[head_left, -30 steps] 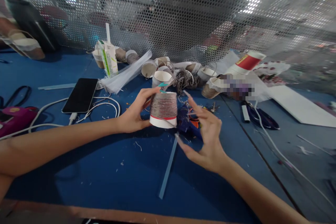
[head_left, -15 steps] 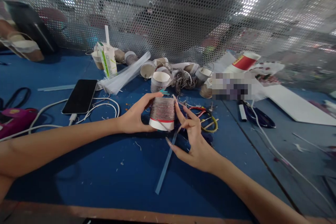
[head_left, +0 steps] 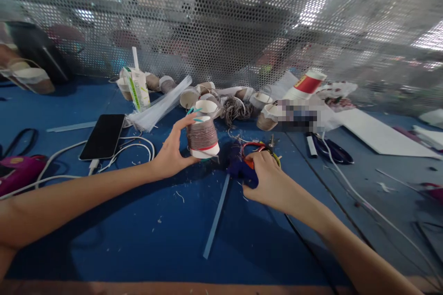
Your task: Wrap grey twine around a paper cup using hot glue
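My left hand (head_left: 171, 152) is closed round the side of a small white paper cup (head_left: 202, 136) wound with grey-brown cord, a red band near its lower edge. The cup is held tilted above the table. To its right, my right hand (head_left: 272, 179) has its fingers curled over a dark blue glue gun (head_left: 240, 166) with an orange part; the palm side is hidden. A translucent glue stick (head_left: 217, 216) points from the gun toward the front edge. Scissors with red and yellow handles (head_left: 278, 160) lie partly hidden behind my right hand.
Behind stand several cord-wrapped cups (head_left: 268, 117), a tangle of grey cord (head_left: 237, 109) and a bundle of glue sticks (head_left: 162, 103). A phone (head_left: 103, 137) with a white cable lies left. White board (head_left: 387, 131) sits right. A perforated metal screen (head_left: 221, 23) closes the back.
My right hand has left the cup's side, moved right and closed over the glue gun. My left hand has shifted the cup slightly left and tilted it. The view has turned slightly.
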### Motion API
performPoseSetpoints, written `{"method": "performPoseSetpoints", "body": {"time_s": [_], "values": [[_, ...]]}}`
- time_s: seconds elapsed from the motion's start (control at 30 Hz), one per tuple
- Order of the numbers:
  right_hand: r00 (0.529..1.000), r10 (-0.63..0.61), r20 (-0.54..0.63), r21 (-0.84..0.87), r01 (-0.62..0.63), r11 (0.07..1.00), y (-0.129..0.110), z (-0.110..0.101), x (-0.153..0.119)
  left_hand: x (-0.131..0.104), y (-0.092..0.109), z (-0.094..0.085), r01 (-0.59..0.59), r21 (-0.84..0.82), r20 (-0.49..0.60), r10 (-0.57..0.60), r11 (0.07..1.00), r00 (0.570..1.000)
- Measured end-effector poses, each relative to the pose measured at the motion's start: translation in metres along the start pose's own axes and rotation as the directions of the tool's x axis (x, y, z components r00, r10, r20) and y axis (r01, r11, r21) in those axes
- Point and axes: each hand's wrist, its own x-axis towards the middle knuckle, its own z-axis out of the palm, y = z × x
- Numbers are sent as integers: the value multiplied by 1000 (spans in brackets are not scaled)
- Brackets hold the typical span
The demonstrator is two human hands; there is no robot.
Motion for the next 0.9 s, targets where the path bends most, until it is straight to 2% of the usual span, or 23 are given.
{"method": "performPoseSetpoints", "body": {"time_s": [0.1,0.17,0.27,0.4,0.5,0.57,0.67,0.8,0.9], "values": [[999,16,-45,-89,-20,996,-2,6,3,0,0,0,1,-35,28,0,999,1000],[998,24,-54,-77,-29,997,-1,7,6,0,0,0,-8,-65,50,12,998,999],[986,-57,-158,-10,56,998,4,-2,11,0,-1,1,-22,-106,58,29,994,998],[905,-176,-388,97,230,968,8,-18,9,-1,-2,2,21,-116,63,-14,993,998],[855,-218,-471,194,342,920,3,-21,0,-1,-2,1,10,-102,56,-4,995,998],[856,-183,-483,284,350,893,-3,-18,-7,0,-2,1,-15,-88,48,19,996,999],[896,-123,-427,382,302,873,-11,-12,-16,1,-2,1,-25,-51,56,28,998,998],[882,-274,-383,326,406,854,-16,-9,-17,2,0,-1,-17,5,48,17,1000,999],[908,-286,-308,335,384,860,-17,-5,-15,2,1,-2,-16,14,54,15,1000,998]]}}
